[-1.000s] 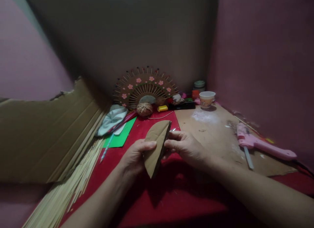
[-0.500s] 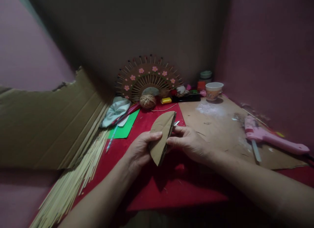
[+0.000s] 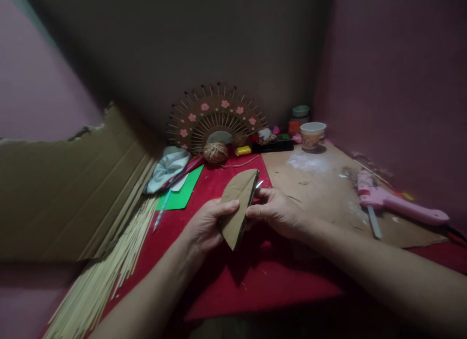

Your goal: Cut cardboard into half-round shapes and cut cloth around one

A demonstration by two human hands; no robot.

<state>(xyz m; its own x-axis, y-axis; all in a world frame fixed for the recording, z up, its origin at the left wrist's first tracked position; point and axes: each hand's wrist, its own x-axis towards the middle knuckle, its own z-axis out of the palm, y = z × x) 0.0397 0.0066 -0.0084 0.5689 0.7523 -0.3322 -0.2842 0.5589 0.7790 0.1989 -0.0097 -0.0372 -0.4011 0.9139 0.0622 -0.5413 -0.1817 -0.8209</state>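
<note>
A half-circle of brown cardboard (image 3: pixel 239 195), apparently folded or more than one layer thick, is held tilted above the red cloth. My left hand (image 3: pixel 209 222) is closed on its curved side, thumb flat on the front face and fingers behind. At the straight edge, my right hand (image 3: pixel 275 210) is closed, thumb and fingers bent against the cardboard. A small shiny pointed metal blade (image 3: pixel 259 184) sticks out by the right fingers. The rest of that tool is hidden, so its kind is unclear.
Behind stand a flowered stick fan (image 3: pixel 218 108), a twine ball (image 3: pixel 215 152) and a paper cup (image 3: pixel 313 135). On the right, a pink glue gun (image 3: pixel 397 202) lies on a cardboard sheet (image 3: pixel 310 183). Thin sticks (image 3: pixel 105 276) and large cardboard (image 3: pixel 54 198) are at left.
The view has shifted slightly, moving the background a little to the left. Both hands keep their hold on the cardboard half-circle, nearly unmoved.
</note>
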